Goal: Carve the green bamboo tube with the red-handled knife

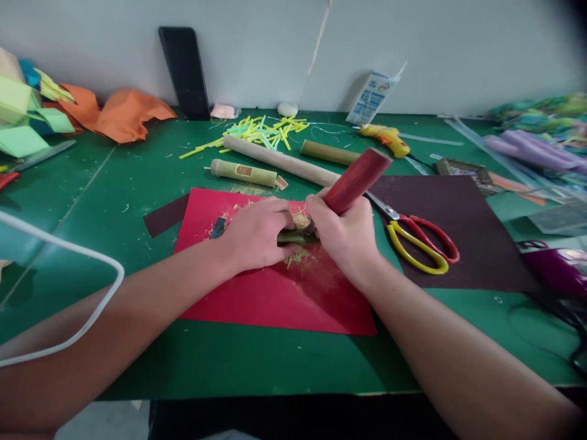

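Observation:
My left hand (263,232) is closed round a green bamboo tube (298,237), pressing it down on a red sheet (275,299). In my right hand (346,235) is a tool with a thick reddish wooden handle (358,180), tilted up to the right. Its working end meets the bamboo, but my fingers mostly hide it. Pale shavings (298,260) lie scattered around the tube. Behind my hands rest a cut bamboo piece with a notch (243,173) and a long wooden rod (279,160). Red-and-yellow-handled scissors (419,241) lie right of my right hand.
A dark sheet (458,232) lies under the scissors. Farther back are yellow-green sticks (261,131), another bamboo tube (330,153), a yellow glue gun (385,139) and a black phone (184,73) leaning on the wall. Orange fabric (123,116) sits left; a white cable (105,263) arcs over my left forearm.

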Demonstrator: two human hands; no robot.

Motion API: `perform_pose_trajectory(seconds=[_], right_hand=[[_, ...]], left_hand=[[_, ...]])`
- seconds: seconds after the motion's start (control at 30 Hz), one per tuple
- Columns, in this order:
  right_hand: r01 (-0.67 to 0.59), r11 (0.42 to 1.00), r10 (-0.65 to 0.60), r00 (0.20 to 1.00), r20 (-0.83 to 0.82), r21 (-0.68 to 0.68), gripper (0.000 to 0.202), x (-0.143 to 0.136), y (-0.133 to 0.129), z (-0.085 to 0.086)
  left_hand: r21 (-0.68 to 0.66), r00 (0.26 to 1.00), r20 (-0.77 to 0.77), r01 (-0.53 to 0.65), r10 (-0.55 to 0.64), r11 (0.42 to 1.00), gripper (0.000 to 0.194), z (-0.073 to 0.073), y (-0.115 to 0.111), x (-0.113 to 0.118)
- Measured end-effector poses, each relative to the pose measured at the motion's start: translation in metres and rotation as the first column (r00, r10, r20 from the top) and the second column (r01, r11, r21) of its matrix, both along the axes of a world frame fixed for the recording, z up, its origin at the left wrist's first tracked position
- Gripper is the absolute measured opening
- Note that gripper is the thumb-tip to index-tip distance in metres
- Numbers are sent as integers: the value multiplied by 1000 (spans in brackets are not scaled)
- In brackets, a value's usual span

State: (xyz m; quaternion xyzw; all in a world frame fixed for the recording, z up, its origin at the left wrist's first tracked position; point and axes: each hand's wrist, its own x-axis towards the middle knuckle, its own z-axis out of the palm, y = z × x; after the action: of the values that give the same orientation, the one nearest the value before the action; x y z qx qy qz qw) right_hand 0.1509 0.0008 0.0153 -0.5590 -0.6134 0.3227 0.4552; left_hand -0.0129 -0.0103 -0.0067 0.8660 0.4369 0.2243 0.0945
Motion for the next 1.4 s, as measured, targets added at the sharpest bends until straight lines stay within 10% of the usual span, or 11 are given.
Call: perform_pose_trajectory(seconds=[1.4], right_hand=[[-76, 995, 82, 992, -97, 69, 22, 0, -1, -6]], left_hand=[[-91, 999, 38, 5, -2, 996, 18, 5, 4, 1]])
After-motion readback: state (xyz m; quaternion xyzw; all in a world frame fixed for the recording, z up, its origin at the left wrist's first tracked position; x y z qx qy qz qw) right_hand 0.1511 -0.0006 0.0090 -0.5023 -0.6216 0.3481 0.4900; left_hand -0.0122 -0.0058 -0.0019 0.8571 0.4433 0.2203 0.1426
